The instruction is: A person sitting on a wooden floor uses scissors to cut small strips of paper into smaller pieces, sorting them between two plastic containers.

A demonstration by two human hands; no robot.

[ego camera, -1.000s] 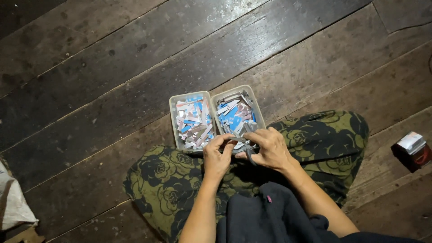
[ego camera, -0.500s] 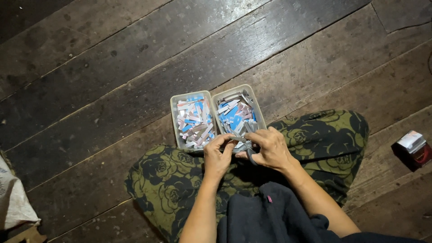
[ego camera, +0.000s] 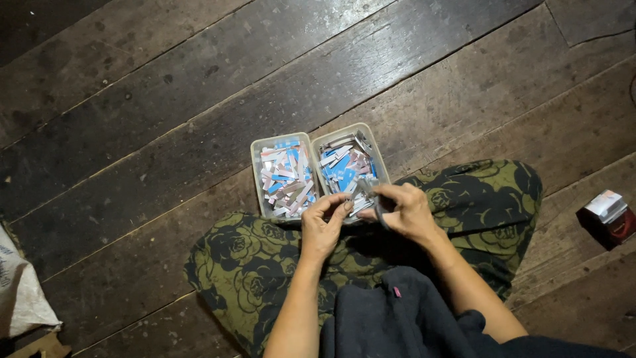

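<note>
Two trays: I see a pair of clear plastic trays (ego camera: 262,174) side by side and touching on the wooden plank floor (ego camera: 165,119), both heaped with small paper strips (ego camera: 286,179) in blue, white and pink.
Left hand: my left hand (ego camera: 323,225) sits at the near edge of the trays, fingers curled, thumb and forefinger pinched together on something too small for me to make out.
Right hand: my right hand (ego camera: 405,212) is closed around a dark slim object (ego camera: 379,211), just beside the near end of the right-hand tray; I cannot tell what the object is.
Hands together: the fingertips of both nearly meet, directly over the near rim of the trays.
Lap: a green cloth with a dark flower pattern (ego camera: 252,265) lies under my forearms, and a dark garment (ego camera: 391,318) is bunched nearest the camera.
Right edge: a small red and white box (ego camera: 613,212) rests on the floor, well apart from the trays.
Lower left: a pale sack (ego camera: 23,292) lies at the picture's corner.
</note>
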